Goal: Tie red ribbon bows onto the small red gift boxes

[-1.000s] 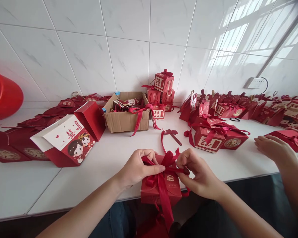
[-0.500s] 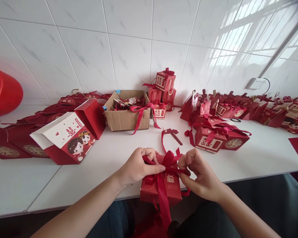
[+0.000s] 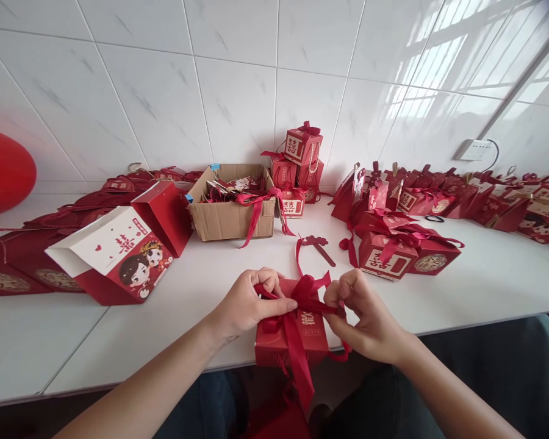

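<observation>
A red gift box (image 3: pixel 274 342) with gold characters sits at the table's front edge, partly overhanging it. A red ribbon (image 3: pixel 301 360) is looped into a bow on its top, one tail hanging down the front. My left hand (image 3: pixel 249 303) is closed, thumb and fingers pinching a ribbon loop at the bow's left. My right hand (image 3: pixel 363 317) is also closed, pinching ribbon on the right side of the box. Between the hands the ribbon runs across the knot. Just behind the box lies a flat red tag with a scalloped end (image 3: pixel 319 249).
A cardboard carton (image 3: pixel 231 221) of red-and-white pieces stands behind. Left are a printed box (image 3: pixel 119 253), folded red boxes and a red bucket (image 3: pixel 7 171). Finished-looking boxes (image 3: pixel 387 256) with ribbons sit right; more are stacked by the tiled wall. A power strip (image 3: pixel 474 150) hangs right.
Both hands and the gift box have shifted slightly left and up in the view, along with a small camera movement. The ribbon stays pinched in both hands.
</observation>
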Action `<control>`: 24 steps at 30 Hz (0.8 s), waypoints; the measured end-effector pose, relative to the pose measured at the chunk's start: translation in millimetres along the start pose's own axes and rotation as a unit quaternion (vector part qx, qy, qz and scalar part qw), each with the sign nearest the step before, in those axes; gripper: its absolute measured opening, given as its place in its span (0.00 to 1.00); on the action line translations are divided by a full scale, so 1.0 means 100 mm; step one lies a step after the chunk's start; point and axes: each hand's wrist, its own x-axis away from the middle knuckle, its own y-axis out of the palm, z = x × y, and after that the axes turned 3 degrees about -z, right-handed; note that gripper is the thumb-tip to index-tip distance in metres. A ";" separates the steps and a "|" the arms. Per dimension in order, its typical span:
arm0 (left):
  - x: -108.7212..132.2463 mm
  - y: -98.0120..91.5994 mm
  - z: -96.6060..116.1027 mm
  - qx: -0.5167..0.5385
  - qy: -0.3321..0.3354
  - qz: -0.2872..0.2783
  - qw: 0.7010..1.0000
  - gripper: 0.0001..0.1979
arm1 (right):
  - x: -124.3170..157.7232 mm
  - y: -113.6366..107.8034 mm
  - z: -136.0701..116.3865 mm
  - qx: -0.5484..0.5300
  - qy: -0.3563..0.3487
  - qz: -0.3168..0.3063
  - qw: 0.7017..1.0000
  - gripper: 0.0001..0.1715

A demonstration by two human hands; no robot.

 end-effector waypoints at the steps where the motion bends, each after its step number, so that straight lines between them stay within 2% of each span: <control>1: 0.00 0.00 0.01 -0.003 0.002 -0.002 1.000 0.28 | -0.01 0.00 0.00 0.009 -0.001 0.003 1.000 0.20; 5: 0.02 0.02 0.08 -0.028 0.020 -0.004 0.999 0.23 | -0.03 0.02 -0.06 0.080 -0.003 0.003 0.997 0.19; 8: 0.10 0.01 0.10 -0.085 0.030 0.055 0.994 0.16 | -0.03 0.00 -0.14 0.148 -0.017 0.001 0.989 0.23; 10: 0.18 -0.01 0.09 -0.127 0.027 0.104 0.986 0.21 | -0.03 -0.04 -0.21 0.191 -0.030 0.022 0.981 0.24; 12: 0.27 -0.05 0.05 -0.148 -0.002 0.123 0.981 0.19 | -0.05 -0.07 -0.28 0.226 -0.039 0.066 0.971 0.21; 15: 0.39 -0.10 -0.02 -0.158 -0.064 0.107 0.980 0.16 | -0.13 -0.08 -0.36 0.264 -0.052 0.107 0.957 0.12; 17: 0.44 -0.12 -0.04 -0.164 -0.076 0.099 0.979 0.16 | -0.21 -0.05 -0.39 0.289 -0.057 0.080 0.952 0.07; 21: 0.45 -0.11 -0.03 -0.145 -0.035 0.106 0.983 0.17 | -0.35 0.06 -0.38 0.342 -0.043 0.002 0.939 0.05; 24: 0.47 -0.09 -0.02 -0.097 -0.005 0.104 0.990 0.17 | -0.39 0.13 -0.33 0.355 -0.027 -0.014 0.934 0.04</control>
